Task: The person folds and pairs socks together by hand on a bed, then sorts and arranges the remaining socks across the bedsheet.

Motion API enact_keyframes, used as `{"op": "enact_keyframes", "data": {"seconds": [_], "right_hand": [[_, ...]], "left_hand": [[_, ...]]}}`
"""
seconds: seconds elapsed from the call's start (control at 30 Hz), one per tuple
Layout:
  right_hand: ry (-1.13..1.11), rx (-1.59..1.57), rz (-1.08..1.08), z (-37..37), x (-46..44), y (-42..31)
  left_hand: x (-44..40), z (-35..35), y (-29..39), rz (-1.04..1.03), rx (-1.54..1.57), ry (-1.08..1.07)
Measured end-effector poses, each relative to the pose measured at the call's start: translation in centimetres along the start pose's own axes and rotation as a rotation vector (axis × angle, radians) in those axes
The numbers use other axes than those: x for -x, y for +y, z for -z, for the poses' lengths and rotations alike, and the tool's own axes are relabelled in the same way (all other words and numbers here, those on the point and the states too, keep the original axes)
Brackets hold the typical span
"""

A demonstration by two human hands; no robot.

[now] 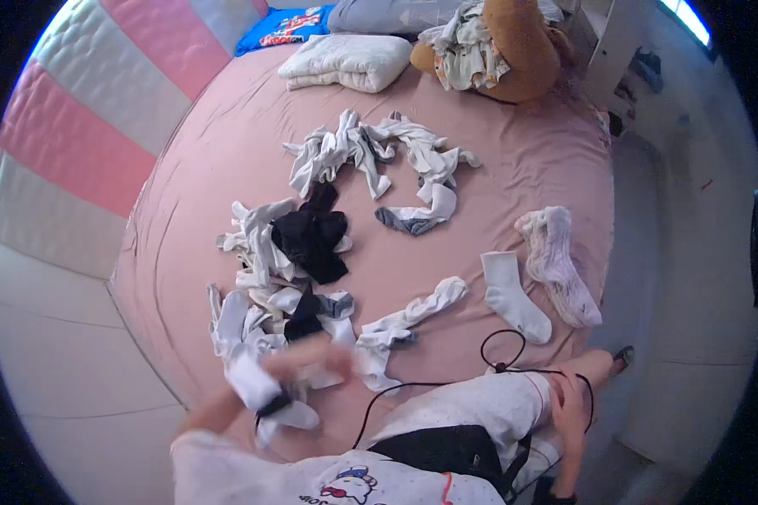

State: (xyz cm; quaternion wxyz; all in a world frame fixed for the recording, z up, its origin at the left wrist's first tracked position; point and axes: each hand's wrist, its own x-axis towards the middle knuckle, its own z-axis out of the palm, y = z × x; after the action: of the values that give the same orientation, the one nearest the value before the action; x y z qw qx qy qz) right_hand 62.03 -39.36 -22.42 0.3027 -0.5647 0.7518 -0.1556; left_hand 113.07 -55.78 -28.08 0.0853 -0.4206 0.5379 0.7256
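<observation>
My left hand (316, 360) is smeared by motion over the heap of white and dark socks (253, 316) at the left of the bed. A white sock (253, 380) shows beside its wrist; whether the fingers hold anything is not visible. On my thigh lies my right hand (568, 400), fingers stretched out, close to a thin black cable (504, 368). Past my knees rest a smooth white sock (514, 295) and a ribbed pale pair of socks (557, 265). Crumpled white socks with grey parts (387, 337) lie between my hands.
Black socks (313, 236) top the left heap. More white and grey socks (421, 151) form an arc farther back on the pink sheet (472, 227). A folded white quilt (345, 63) and a brown plush toy (522, 50) with clothes sit at the far end. A padded wall (67, 126) borders the left.
</observation>
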Motion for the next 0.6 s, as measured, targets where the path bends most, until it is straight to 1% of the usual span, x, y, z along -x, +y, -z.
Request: {"op": "enact_keyframes", "data": {"seconds": [0.03,0.07,0.1,0.13,0.17,0.23,0.27,0.33,0.37,0.4,0.47,0.5,0.53,0.6], "right_hand": [[-0.01,-0.008,0.005,-0.6,0.2,0.2],[0.045,0.081,0.018,-1.3,0.3,0.1],[0.104,0.173,0.029,-1.7,0.4,-0.1],[0.106,0.169,0.031,-2.1,0.6,0.1],[0.135,0.164,0.015,-2.5,0.9,0.2],[0.171,0.097,-0.037,-3.2,0.7,-0.4],[0.182,0.083,-0.044,-3.3,0.3,-0.4],[0.188,0.119,0.023,-3.2,0.3,-0.2],[0.186,0.123,0.004,-3.1,0.3,-0.2],[0.167,0.113,-0.006,-2.9,0.0,-0.2],[0.133,0.111,0.001,-2.7,-0.4,-0.1],[0.129,0.121,0.0,-2.7,-0.7,0.0],[0.127,0.127,0.0,-2.8,-1.0,0.1],[0.133,0.146,0.007,-3.1,-1.5,0.3]], "left_hand": [[-1.5,3.5,7.3,0.171,0.028,0.324],[-4.4,10.4,8.0,-0.333,-0.403,0.453],[-5.0,12.3,13.6,-0.531,-0.69,0.785],[-7.3,17.1,13.9,-0.36,-0.733,1.004],[-8.7,19.7,16.0,-0.365,-0.89,1.187],[-14.1,28.4,14.8,-0.611,-1.026,1.229],[-14.7,29.3,15.3,-0.621,-1.042,1.221],[-16.8,29.8,15.8,-0.298,-1.14,1.238],[-18.0,29.9,15.7,-0.269,-1.276,1.356],[-19.0,30.0,15.5,-0.27,-1.268,1.342],[-17.9,29.0,16.1,-0.263,-1.448,1.373],[-17.0,28.2,16.1,-0.38,-1.416,1.396],[-15.6,26.5,16.7,-0.365,-1.411,1.407],[-12.3,22.6,17.3,-0.6,-1.047,1.447]]}}
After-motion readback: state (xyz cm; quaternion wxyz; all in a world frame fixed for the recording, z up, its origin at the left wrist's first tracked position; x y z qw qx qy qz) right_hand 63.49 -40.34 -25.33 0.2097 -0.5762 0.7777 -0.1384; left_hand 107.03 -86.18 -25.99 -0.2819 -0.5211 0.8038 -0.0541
